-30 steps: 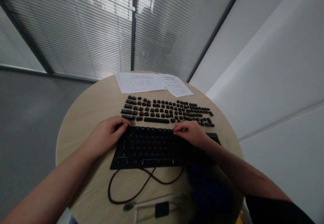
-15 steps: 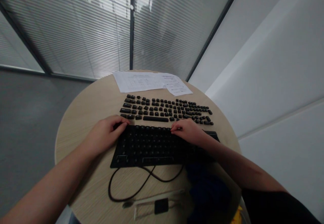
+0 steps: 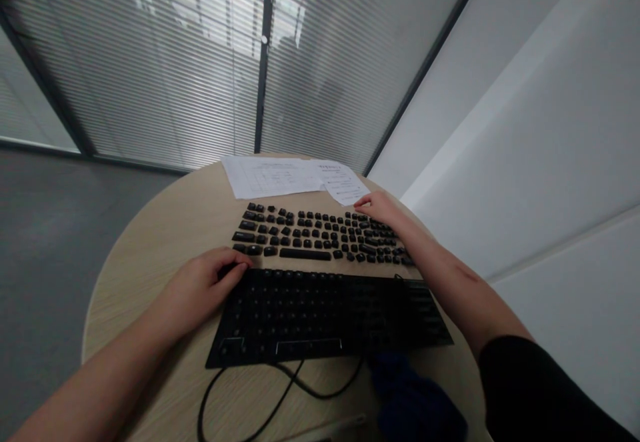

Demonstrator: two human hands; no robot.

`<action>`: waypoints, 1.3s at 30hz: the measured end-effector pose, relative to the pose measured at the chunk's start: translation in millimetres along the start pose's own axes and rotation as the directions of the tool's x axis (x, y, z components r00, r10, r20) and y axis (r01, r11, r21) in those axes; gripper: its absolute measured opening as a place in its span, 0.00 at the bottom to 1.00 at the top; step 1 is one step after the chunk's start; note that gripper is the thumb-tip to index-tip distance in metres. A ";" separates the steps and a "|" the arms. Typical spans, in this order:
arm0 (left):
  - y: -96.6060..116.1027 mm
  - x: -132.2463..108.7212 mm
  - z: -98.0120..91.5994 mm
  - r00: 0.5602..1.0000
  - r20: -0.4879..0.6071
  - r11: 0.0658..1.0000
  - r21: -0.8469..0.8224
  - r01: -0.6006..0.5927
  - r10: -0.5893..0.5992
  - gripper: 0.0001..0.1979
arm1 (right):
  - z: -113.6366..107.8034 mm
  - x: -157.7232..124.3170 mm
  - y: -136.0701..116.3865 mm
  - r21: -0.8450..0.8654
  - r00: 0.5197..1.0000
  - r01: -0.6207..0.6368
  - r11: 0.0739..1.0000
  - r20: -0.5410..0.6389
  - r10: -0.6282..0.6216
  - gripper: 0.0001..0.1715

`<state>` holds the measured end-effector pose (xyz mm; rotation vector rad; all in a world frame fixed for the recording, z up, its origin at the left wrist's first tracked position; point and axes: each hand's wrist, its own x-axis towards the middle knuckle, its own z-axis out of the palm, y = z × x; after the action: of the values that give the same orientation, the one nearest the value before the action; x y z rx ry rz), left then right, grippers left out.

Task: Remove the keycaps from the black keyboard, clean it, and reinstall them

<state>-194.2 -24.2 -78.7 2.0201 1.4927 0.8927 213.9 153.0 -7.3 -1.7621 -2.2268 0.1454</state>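
Observation:
A black keyboard (image 3: pixel 310 315) lies on the table, most of its key positions bare, with a row of keycaps fitted along the left part of its far edge. My left hand (image 3: pixel 207 289) is closed at the far left corner of the keyboard, thumb and forefinger against it. Behind the keyboard, loose black keycaps (image 3: pixel 305 234) are laid out in rows, with a long spacebar (image 3: pixel 305 254) in the nearest row. My right hand (image 3: pixel 377 207) reaches over the right part of these rows, thumb and fingers pinched near the farthest row. Whatever lies between those fingertips is too small to make out.
Printed sheets (image 3: pixel 280 177) lie at the far edge of the round wooden table (image 3: pixel 150 242). A black cable (image 3: pixel 265 422) loops in front of the keyboard. Dark blue cloth (image 3: pixel 415 402) lies at the near right. Blinds and a white wall stand close behind.
My right hand has moved away from the keyboard's far row to the back of the loose keycaps. The left hand stays at the keyboard's corner. The view has tilted up slightly.

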 end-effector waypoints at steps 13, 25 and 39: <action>-1.9 0.4 2.3 1.000 0.010 1.000 -0.004 0.009 -0.009 0.21 | 9.0 -3.9 -9.4 0.071 1.000 0.009 0.997 -0.015 -0.008 0.12; 2.5 0.8 -0.2 0.999 -0.014 0.997 0.067 0.037 -0.036 0.21 | 51.1 -185.5 -37.2 0.567 0.993 0.120 0.815 -0.053 -0.109 0.05; 8.9 1.4 -4.3 0.998 -0.030 0.993 0.105 0.049 -0.046 0.23 | 46.8 -181.2 -44.2 0.344 0.950 0.311 0.886 -0.102 -0.293 0.06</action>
<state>-191.3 -25.6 -69.2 2.0454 1.6281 0.8423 196.0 -27.6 -70.7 -1.2028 -2.2361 0.4058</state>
